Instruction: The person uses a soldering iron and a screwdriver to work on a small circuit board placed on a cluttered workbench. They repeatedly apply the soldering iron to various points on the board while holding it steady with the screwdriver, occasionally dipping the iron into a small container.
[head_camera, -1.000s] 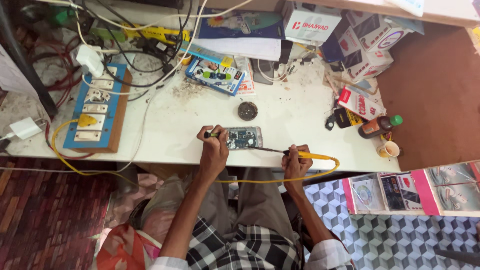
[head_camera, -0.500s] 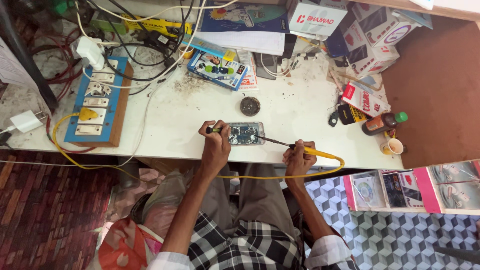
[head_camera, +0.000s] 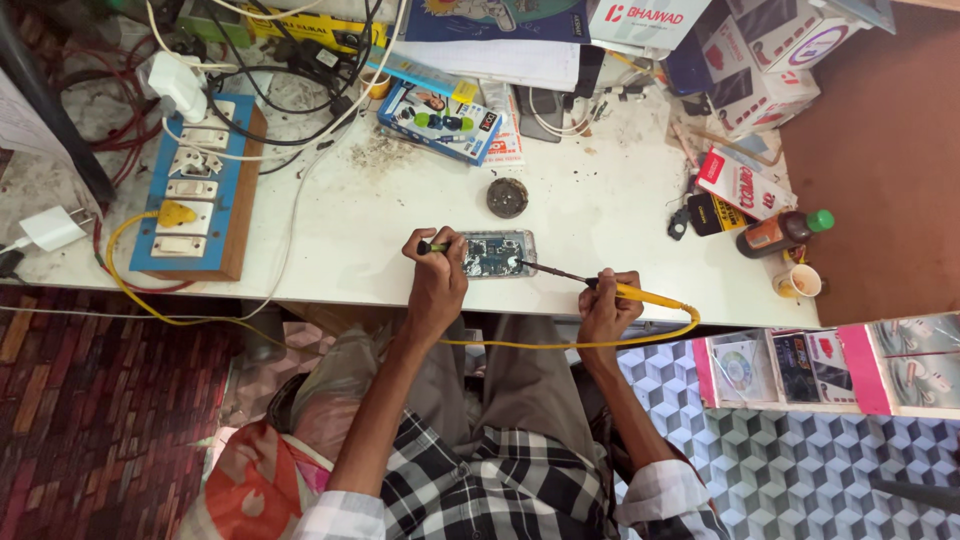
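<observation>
Two hands work at the near edge of the white table (head_camera: 330, 230), low in the frame's middle. Left hand (head_camera: 437, 280) is closed around a small green-tipped tool (head_camera: 432, 247), touching the left end of the opened phone (head_camera: 497, 252). Right hand (head_camera: 607, 305) grips a yellow soldering iron (head_camera: 640, 293), whose dark tip slants up-left onto the phone's right end. Its long axis runs left to right between both hands, and the left is nearer. Beyond lies bare tabletop, then a round dark tin (head_camera: 507, 197); a switch board (head_camera: 200, 195) sits far left, with a brown bottle (head_camera: 775, 233) and boxes (head_camera: 770, 55) at upper right.
</observation>
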